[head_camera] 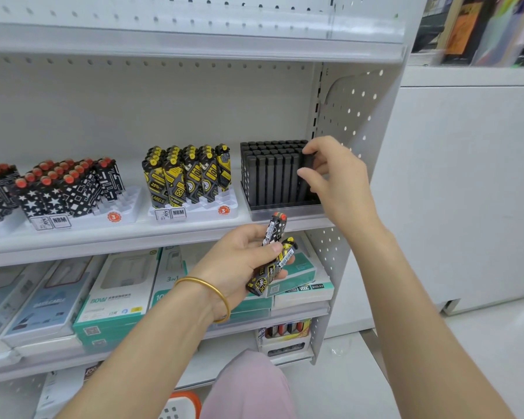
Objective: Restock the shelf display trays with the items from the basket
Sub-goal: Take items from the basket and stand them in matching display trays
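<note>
My left hand (pixel 245 261) grips two lighters below the shelf edge: a black-and-white one with a red cap (pixel 273 229) and a yellow-and-black one (pixel 265 275). My right hand (pixel 335 179) reaches to the right end of the block of plain black lighters (pixel 270 173), thumb and fingers pinching the rightmost black lighter (pixel 307 160) at the tray's corner. The clear tray (pixel 282 211) under that block sits at the shelf's right end. A white tray (pixel 194 211) of yellow-and-black lighters (pixel 188 173) stands in the middle. Another white tray (pixel 118 211) holds black-and-white lighters (pixel 70 189), with free slots on its right side.
The shelf's perforated side panel (pixel 345 116) stands just right of the black block. Boxed power banks (pixel 118 294) fill the shelf below. An orange-and-white basket (pixel 182 406) shows at the bottom edge, beside a pink-clad knee (pixel 248 388). A white counter (pixel 466 176) stands to the right.
</note>
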Available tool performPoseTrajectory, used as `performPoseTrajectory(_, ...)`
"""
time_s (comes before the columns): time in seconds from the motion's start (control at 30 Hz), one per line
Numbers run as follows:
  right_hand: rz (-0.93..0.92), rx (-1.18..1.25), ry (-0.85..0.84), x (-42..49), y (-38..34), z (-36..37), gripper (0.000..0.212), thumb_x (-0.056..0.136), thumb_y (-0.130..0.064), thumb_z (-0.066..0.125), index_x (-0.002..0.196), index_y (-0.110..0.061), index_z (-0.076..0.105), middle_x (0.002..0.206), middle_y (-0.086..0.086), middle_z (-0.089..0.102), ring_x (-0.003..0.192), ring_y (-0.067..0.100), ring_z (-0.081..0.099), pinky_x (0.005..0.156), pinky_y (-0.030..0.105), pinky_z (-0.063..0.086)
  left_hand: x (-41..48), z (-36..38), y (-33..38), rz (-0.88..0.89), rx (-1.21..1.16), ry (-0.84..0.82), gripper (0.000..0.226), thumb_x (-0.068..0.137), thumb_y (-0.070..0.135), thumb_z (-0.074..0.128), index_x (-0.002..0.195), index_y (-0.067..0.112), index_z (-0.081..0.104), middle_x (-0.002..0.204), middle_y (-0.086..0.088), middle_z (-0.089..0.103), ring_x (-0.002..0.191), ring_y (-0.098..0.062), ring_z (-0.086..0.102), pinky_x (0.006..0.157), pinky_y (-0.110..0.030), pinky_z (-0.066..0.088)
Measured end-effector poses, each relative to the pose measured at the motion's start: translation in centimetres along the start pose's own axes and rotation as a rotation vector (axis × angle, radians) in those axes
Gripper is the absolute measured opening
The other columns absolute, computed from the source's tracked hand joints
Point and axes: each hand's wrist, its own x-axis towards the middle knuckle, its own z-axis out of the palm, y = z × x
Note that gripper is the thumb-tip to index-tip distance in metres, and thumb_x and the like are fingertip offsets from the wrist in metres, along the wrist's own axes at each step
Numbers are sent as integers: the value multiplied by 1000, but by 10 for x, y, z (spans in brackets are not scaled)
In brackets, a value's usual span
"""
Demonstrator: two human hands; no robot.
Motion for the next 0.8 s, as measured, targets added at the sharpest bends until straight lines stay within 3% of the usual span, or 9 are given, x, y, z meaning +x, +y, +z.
performPoseTrajectory(0.1, -8, 23, -45, 0, 3, 2, 30, 87, -4, 55, 114, -16, 59, 82, -11, 46, 79, 20, 56, 76, 45, 54, -1, 1, 1, -6, -21, -4, 16, 91, -7, 47, 96, 4, 56, 88, -12, 63, 71, -14, 66, 51, -19, 53)
performPoseTrajectory(0.23, 24, 62, -7, -4, 2, 0, 46, 84, 6, 39, 118, -16, 60, 92, -3, 50, 86, 22, 59, 81, 44, 53, -2, 0, 3, -18, -37, -14, 21, 92, -10, 43, 94, 4, 59, 89, -12, 64, 78, -18, 65, 52, -19, 53)
performPoseTrajectory(0.4, -9, 78, 171, -27, -21, -10, 32, 86, 1, 50, 105, -18, 66, 85, -8, 55, 73, 6, 51, 74, 21, 45, -3, -3, 4, 16, -27, -28, 23, 92, -10, 42, 98, 3, 60, 88, -9, 66, 68, -10, 69, 55, -19, 55)
performPoseTrajectory(0.5, 121, 248, -130, -39, -42, -15, 17, 87, -11, 59, 91, -24, 69, 77, -13, 62, 66, 2, 55, 64, 13, 43, -4, -3, 3, 34, -35, -35, 22, 93, -8, 42, 100, 3, 60, 89, -9, 67, 69, -10, 69, 55, -19, 54)
performPoseTrajectory(0.6, 141, 211, -408, -45, -46, -12, 13, 82, -17, 68, 94, -19, 71, 78, -8, 65, 68, 5, 55, 63, 12, 44, -6, -5, 5, 51, -30, -39, 23, 93, -7, 42, 102, 3, 60, 87, -7, 67, 71, -11, 69, 54, -19, 53)
performPoseTrajectory(0.67, 125, 237, -440, -44, -48, -6, 17, 78, -11, 71, 94, -17, 71, 81, -2, 66, 72, 14, 57, 65, 15, 46, -11, -10, 7, 60, -19, -28, 22, 93, -7, 42, 104, 2, 59, 88, -9, 67, 72, -12, 69, 54, -19, 53)
performPoseTrajectory(0.8, 109, 439, -398, -35, -70, 11, 20, 81, -3, 67, 96, -16, 67, 78, -8, 61, 65, 6, 57, 57, 13, 44, -26, -35, 15, 60, -34, 63, 22, 92, -8, 45, 107, 2, 57, 93, -10, 66, 75, -16, 67, 50, -20, 52)
